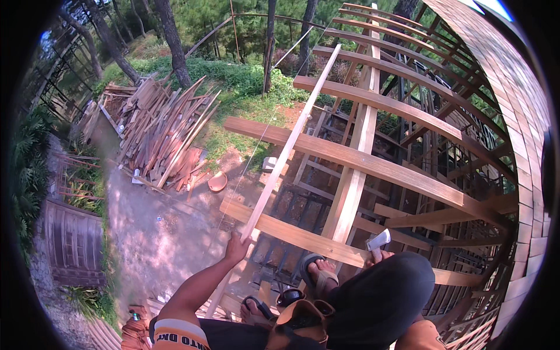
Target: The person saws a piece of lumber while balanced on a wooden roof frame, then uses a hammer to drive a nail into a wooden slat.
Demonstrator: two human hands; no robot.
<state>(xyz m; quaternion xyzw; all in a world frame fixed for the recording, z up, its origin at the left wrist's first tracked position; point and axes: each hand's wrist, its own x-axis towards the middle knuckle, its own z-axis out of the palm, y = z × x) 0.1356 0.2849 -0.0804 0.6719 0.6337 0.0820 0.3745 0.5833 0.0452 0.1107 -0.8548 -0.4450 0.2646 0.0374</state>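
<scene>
My left hand (237, 248) is closed around a long, thin wooden batten (294, 135), which slants up and away across the ends of several rafters. Close in front of me, the nearest rafter (303, 237) passes under the batten beside that hand. My right hand (379, 257), partly hidden by my raised knee, grips a tool with a flat, silvery-white head (378, 239); its handle is out of sight, so I cannot tell its exact kind. The tool is just above the same rafter. A brown leather tool pouch (300, 319) hangs between my legs.
My sandalled foot (322, 274) rests high on the roof frame, with gaps down to the ground between timbers. A thick lengthwise beam (345, 205) supports the rafters. Shingles (528, 146) cover the right side. Below lie a lumber pile (160, 125) and a round basin (217, 181).
</scene>
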